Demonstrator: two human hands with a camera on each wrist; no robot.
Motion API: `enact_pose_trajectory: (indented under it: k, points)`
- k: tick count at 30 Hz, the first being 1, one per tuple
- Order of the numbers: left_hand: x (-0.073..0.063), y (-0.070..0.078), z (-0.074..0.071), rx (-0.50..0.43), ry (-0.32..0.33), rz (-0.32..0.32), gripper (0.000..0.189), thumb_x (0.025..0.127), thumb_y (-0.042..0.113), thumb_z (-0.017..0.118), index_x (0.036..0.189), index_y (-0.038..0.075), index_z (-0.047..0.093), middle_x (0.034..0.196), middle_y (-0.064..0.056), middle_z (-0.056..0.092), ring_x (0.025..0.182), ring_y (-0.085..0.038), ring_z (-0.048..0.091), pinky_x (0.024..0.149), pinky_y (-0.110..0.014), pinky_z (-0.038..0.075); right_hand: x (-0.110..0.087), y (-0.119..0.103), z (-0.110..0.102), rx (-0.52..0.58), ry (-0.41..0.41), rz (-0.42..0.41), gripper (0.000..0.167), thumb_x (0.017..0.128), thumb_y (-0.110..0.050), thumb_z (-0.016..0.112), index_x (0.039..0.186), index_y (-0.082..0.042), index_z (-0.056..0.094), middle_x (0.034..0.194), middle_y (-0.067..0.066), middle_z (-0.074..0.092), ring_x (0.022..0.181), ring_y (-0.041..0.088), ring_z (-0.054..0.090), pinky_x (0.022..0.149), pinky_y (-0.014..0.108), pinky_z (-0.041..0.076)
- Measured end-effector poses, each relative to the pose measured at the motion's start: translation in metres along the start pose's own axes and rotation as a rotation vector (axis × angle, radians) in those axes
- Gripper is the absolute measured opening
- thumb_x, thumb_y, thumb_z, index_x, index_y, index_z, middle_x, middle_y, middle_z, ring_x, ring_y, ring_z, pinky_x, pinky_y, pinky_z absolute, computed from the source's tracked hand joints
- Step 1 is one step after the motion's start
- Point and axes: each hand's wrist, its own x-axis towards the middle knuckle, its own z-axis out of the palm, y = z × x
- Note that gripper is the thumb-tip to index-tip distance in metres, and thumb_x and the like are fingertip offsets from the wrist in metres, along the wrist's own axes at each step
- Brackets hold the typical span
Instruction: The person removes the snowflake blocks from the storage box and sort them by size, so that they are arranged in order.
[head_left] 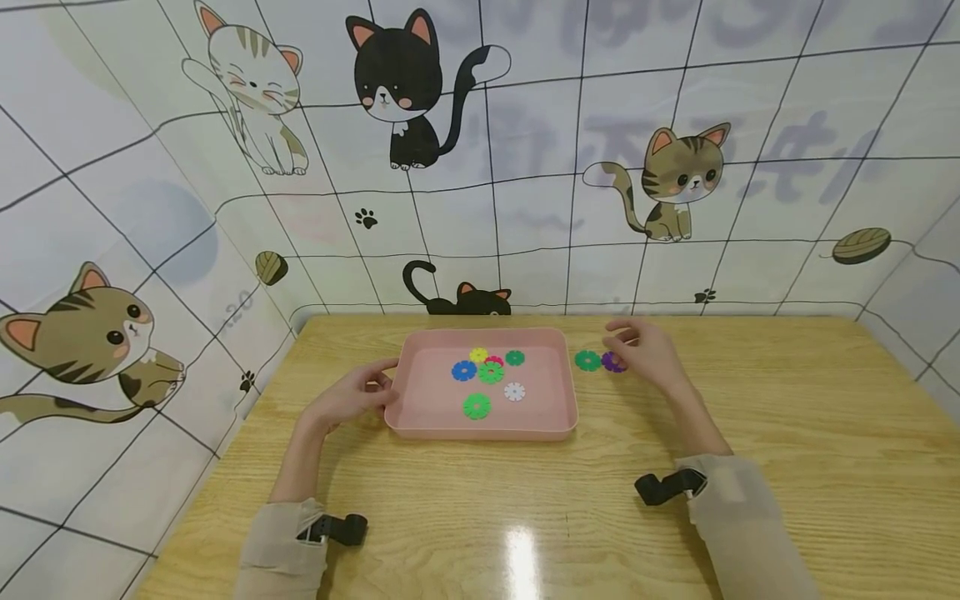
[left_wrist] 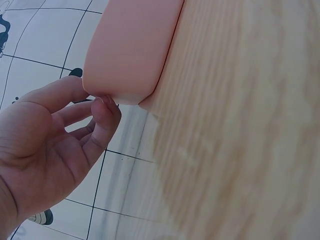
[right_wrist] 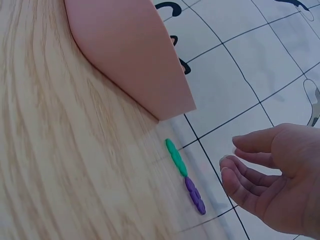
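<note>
My left hand holds the left end of a pink tray, thumb and fingers at its edge. Close up in the left wrist view, the fingertips rest against the tray's end wall. Several notched plastic snowflake discs lie in the tray, among them a blue disc, a white disc and a bright green disc. Right of the tray, a green disc and a purple disc lie end to end on the table. Beside the purple one, my right hand hovers with loosely bent fingers, holding nothing.
The wooden table backs onto a white wall covering with a grid and cartoon cats. Black wrist cameras sit on both sleeves. Light glares on the table's near middle.
</note>
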Motion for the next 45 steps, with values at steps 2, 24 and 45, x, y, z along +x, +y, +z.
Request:
enact_pose_trajectory:
  k: [2,24,45]
  points:
    - [0.000,0.000,-0.001,0.001,0.002,-0.003,0.061,0.101,0.006,0.060,0.154,-0.005,0.032,0.101,-0.013,0.051,0.083,-0.021,0.057,0.075,-0.033,0.053,0.000,-0.004,0.002,0.010,-0.006,-0.020,0.040,0.100,-0.020,0.063,0.130,0.007,0.059,0.111,0.027,0.066,0.087,0.034,0.069,0.071,0.035,0.057]
    - [0.001,0.001,0.000,-0.023,-0.010,0.017,0.060,0.100,0.002,0.058,0.154,-0.007,0.031,0.099,-0.013,0.049,0.080,-0.019,0.057,0.073,-0.032,0.053,-0.006,-0.061,0.051,0.089,-0.141,-0.149,0.032,0.097,-0.013,0.068,0.124,0.002,0.064,0.101,0.015,0.066,0.088,0.028,0.067,0.074,0.038,0.059]
    - [-0.001,0.002,0.001,-0.019,-0.004,0.018,0.060,0.100,0.001,0.058,0.154,-0.007,0.031,0.099,-0.014,0.050,0.082,-0.021,0.057,0.074,-0.032,0.054,-0.013,-0.089,0.127,-0.057,-0.442,-0.236,0.029,0.094,-0.015,0.072,0.120,-0.005,0.067,0.100,0.002,0.065,0.090,0.015,0.063,0.083,0.032,0.052]
